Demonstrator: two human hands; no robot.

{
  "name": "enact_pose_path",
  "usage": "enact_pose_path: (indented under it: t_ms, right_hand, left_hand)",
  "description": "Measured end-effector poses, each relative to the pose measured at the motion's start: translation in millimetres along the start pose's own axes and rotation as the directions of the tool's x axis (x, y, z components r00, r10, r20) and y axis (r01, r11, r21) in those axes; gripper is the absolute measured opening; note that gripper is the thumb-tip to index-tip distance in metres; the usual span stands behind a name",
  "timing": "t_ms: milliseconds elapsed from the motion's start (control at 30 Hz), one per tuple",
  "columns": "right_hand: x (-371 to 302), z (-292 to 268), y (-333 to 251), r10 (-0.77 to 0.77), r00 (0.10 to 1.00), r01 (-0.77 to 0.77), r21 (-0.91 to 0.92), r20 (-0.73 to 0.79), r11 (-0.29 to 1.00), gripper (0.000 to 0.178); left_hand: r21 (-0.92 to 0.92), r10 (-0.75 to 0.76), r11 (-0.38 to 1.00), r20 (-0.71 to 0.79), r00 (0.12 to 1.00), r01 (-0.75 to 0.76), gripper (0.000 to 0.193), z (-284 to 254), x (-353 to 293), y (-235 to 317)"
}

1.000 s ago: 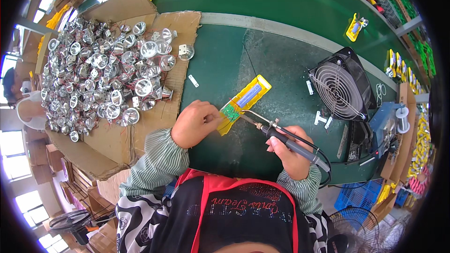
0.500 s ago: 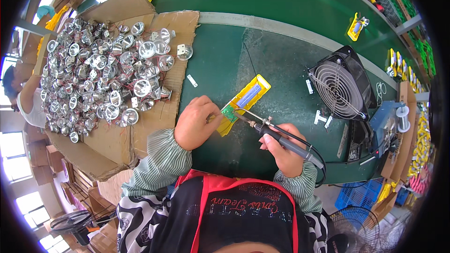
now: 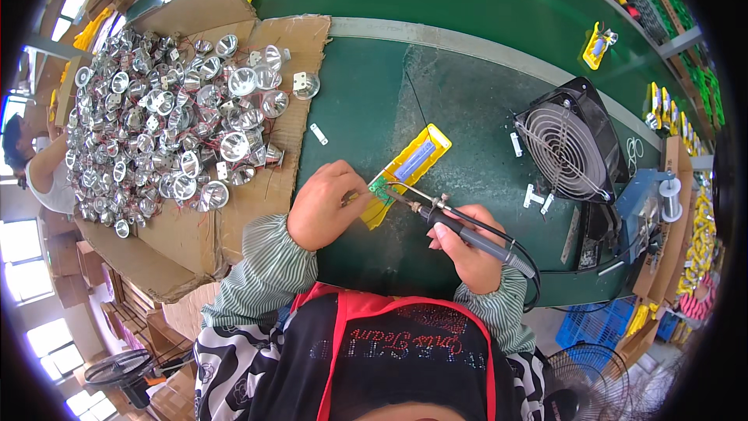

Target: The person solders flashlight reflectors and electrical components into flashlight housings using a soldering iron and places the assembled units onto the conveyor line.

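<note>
A yellow plastic housing [image 3: 428,143] lies slantwise on the green bench with a grey-blue cylindrical battery [image 3: 414,162] in it. At its near end sits a small green circuit board [image 3: 379,189]. My left hand [image 3: 329,204] is closed, thumb and fingertips pinching at the board's left edge; the fingertips partly hide what they grip. In my right hand [image 3: 471,248] is a grey-handled soldering iron [image 3: 487,245], held like a pen. Its tip, with a thin metal tube alongside, reaches the board from the right.
Left, a cardboard box [image 3: 312,54] holds many silver reflector lamps [image 3: 234,146] with red wires. Right stand a black fan [image 3: 565,140] with a wire grille and a solder spool [image 3: 669,196]. Small white strips [image 3: 319,134] lie about. Beyond, another yellow housing [image 3: 598,47] rests on a green belt.
Both hands and the soldering iron stay almost where they were, the tip still at the board. The yellow housing on the far belt has shifted slightly to the right.
</note>
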State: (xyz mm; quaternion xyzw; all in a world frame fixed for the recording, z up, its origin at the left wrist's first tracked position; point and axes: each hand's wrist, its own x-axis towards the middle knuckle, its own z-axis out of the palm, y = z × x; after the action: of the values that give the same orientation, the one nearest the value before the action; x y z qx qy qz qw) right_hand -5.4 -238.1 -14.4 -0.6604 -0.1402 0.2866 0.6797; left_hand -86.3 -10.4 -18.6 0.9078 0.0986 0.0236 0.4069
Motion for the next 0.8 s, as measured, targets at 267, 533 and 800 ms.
enact_pose_path:
  t_ms: [267, 533, 800]
  right_hand:
    - [-1, -5, 2, -0.052, 0.995, 0.061, -0.103, 0.082, 0.993, 0.017]
    - [-5, -9, -9, -0.063, 0.998, 0.063, -0.018, 0.023, 0.998, 0.020]
    - [-14, -17, -17, -0.046, 0.991, 0.049, 0.018, -0.122, 0.999, 0.018]
  left_hand:
    - [-0.010, -0.006, 1.000, 0.002, 1.000, 0.006, 0.010, 3, -1, -1]
    - [-0.018, -0.004, 1.000, -0.003, 1.000, 0.004, 0.011, 0, 2, -3]
    - [0.027, 0.103, 0.994, 0.046, 0.994, -0.105, 0.008, -12, -1, 2]
